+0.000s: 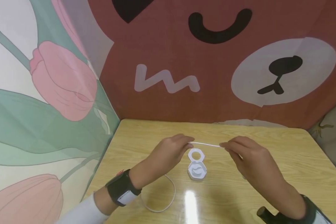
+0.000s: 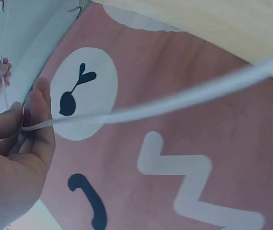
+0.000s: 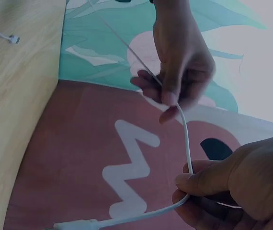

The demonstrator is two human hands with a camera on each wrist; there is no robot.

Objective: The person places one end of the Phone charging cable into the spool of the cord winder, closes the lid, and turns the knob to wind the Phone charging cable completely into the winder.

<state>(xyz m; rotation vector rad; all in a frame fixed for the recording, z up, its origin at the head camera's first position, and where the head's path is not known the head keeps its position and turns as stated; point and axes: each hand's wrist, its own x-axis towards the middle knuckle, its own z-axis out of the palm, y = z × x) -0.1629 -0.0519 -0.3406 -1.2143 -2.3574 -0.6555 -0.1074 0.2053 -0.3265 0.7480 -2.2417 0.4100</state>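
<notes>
A thin white charging cable (image 1: 205,144) stretches between both hands above the table. My left hand (image 1: 168,154) pinches it between thumb and fingers, and my right hand (image 1: 253,158) pinches it farther right. In the right wrist view, a white plug (image 3: 79,224) hangs at the cable's end past the right hand. The rest trails from the left hand and curves in a loop on the table; its other connector (image 3: 14,39) shows in the right wrist view. Below the stretched part sits a small white hexagonal case (image 1: 197,172), its ring-shaped lid (image 1: 191,154) flipped up.
The wood-grain table (image 1: 282,149) meets a brown bear-print curtain (image 1: 162,105) at the back. A tulip-print curtain (image 1: 64,81) borders the left side. A dark cylindrical object (image 1: 264,213) lies by the right wrist band (image 1: 308,208).
</notes>
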